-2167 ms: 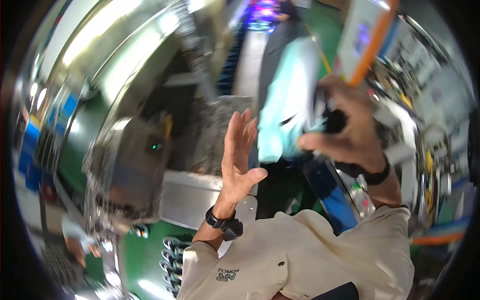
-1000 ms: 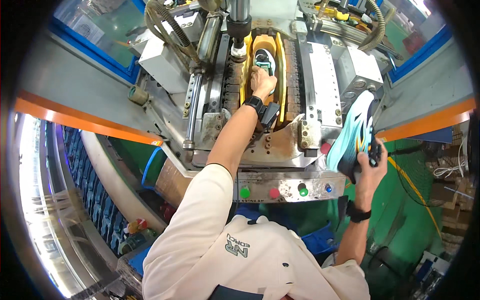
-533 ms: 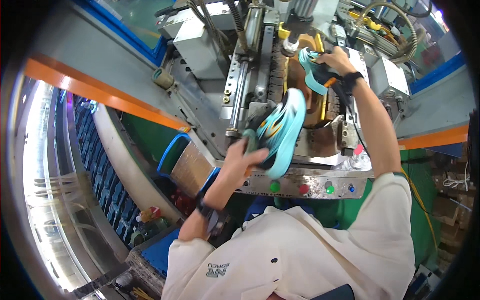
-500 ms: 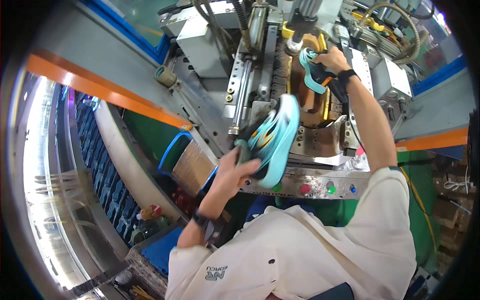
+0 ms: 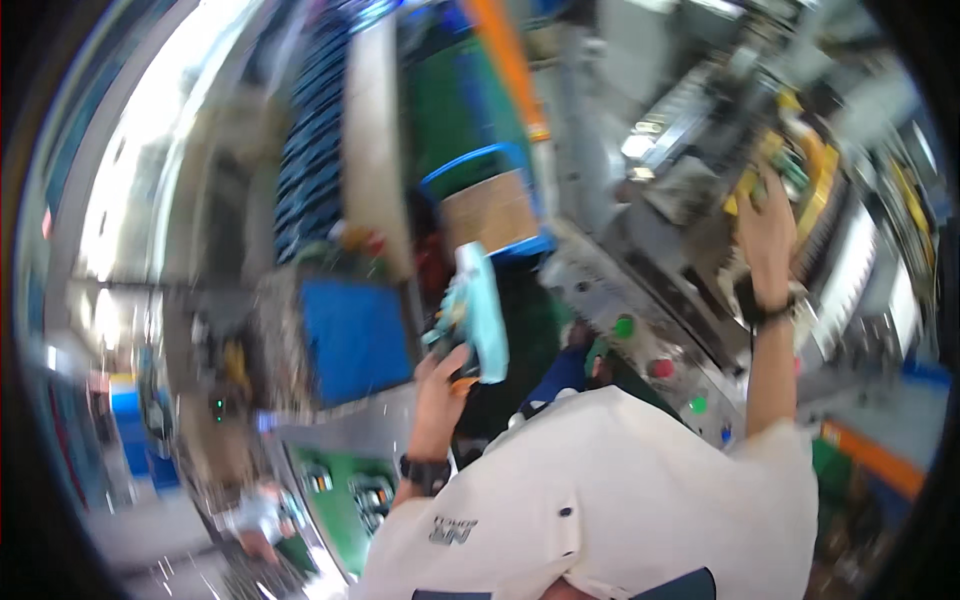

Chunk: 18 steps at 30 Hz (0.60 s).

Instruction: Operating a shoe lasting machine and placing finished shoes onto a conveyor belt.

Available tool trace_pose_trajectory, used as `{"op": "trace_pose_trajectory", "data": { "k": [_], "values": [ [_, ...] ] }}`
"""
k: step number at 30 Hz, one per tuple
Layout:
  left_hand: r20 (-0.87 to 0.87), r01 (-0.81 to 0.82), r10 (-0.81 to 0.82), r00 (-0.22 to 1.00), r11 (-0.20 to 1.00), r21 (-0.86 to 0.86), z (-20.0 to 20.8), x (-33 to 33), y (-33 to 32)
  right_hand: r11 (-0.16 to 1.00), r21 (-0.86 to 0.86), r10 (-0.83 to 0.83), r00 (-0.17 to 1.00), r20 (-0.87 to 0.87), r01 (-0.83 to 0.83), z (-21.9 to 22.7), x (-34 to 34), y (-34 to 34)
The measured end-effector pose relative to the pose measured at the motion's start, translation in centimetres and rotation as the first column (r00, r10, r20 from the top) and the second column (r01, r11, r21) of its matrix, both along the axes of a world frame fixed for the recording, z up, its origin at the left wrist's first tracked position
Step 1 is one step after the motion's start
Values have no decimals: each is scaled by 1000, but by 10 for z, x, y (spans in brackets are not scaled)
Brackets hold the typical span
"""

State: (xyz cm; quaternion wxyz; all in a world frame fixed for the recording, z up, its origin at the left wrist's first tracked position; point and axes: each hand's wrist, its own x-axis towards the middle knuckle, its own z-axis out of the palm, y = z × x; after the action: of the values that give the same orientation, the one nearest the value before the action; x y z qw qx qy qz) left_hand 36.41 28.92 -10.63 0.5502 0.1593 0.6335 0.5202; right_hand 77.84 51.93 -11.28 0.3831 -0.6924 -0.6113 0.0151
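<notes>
My left hand is closed round the heel end of a sneaker with a light teal sole and a dark upper. The shoe stands on end, toe up, left of the machine's front panel. My right hand reaches into the machine, between yellow side pieces. Just beyond its fingers lies a small blurred greenish shape, perhaps part of the second shoe. Motion smears the right fingers, so their grip is unclear.
A blue-rimmed bin with brown cardboard stands beyond the held sneaker. To its left are a blue-topped surface and a rack of dark soles. Green and red buttons line the machine's front. Another person's hand shows at lower left.
My view has swung left and blurred. My left hand has carried the sneaker away from the machine toward the blue-rimmed bin. My right hand still reaches into the machine.
</notes>
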Motion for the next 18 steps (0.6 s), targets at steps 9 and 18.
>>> {"op": "trace_pose_trajectory", "data": {
  "k": [9,18],
  "values": [
    [246,-92,87,965,996,10,-6,21,-79,781,-230,592,806,-22,-580,-203,-120,-123],
    [-787,-26,-129,604,983,-180,-45,-31,-225,779,-228,603,798,17,-584,-216,-130,-106]
  ]
}}
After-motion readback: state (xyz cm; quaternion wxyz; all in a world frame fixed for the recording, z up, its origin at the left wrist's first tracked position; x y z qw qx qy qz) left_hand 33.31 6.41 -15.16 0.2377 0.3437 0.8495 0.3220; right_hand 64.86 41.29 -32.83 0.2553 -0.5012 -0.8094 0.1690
